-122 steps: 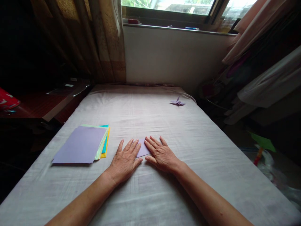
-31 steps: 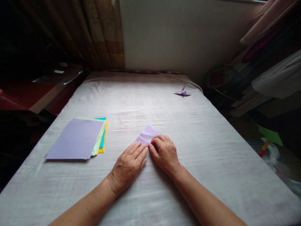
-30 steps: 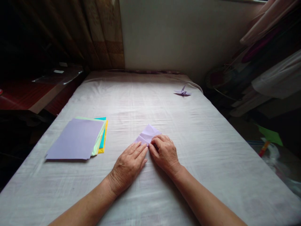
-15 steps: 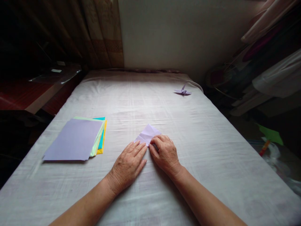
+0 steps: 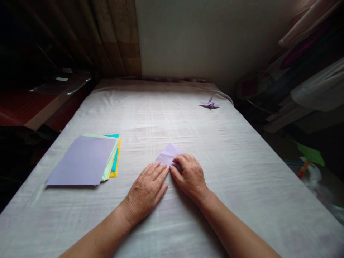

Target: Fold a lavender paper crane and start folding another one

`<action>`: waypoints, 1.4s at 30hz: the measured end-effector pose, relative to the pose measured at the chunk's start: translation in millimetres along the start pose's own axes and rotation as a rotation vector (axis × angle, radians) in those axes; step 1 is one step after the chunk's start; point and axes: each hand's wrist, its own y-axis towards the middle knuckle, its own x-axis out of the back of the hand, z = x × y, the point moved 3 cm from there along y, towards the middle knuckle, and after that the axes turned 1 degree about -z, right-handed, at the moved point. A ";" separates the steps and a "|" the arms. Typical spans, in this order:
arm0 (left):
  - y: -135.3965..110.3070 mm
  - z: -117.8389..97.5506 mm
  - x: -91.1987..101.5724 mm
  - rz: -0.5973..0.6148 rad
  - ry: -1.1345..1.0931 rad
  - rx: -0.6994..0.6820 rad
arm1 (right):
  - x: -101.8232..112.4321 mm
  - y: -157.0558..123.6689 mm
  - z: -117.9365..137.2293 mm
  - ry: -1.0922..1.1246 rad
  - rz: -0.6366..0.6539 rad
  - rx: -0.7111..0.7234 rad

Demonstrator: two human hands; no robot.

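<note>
Just toward 6 o'clock from the middle of the white cloth-covered surface [image 5: 242,172]: a small folded lilac paper piece [image 5: 168,154], creased, lying flat, far corner pointing to 12 o'clock. At 7 o'clock of it, the left hand [image 5: 146,191]: palm down, spread flat on the cloth, fingers stretched out and close together, gripping nothing, fingertips just touching the paper's near-left edge. At 5 o'clock of the paper, the right hand [image 5: 189,175]: fingers bent, tips and thumb set on the near-right edge; pinching a flap or only pressing it down, cannot tell. Both hands side by side, index fingers almost meeting. Well apart at 9 o'clock of the folded piece: a fanned stack of flat paper sheets [image 5: 83,161], lilac on top, pale green, turquoise and yellow edges showing along its right side. Far off at 1 o'clock, near the cloth's far-right corner: a small lilac paper crane [image 5: 210,104]. Beyond the cloth at 11 o'clock, a brown patterned curtain [image 5: 115,39].
</note>
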 end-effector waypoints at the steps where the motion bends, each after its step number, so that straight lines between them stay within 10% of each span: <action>1: 0.2 -0.2 0.3 -0.004 0.007 -0.006 | -0.7 0.5 1.5 -0.020 0.005 -0.003; 34: -42.4 34.0 26.3 0.029 0.183 0.023 | -2.8 -0.8 -8.2 0.038 0.031 0.029; 42: -21.7 26.4 34.3 0.044 0.199 0.086 | -3.1 -1.0 -7.5 0.034 0.005 0.048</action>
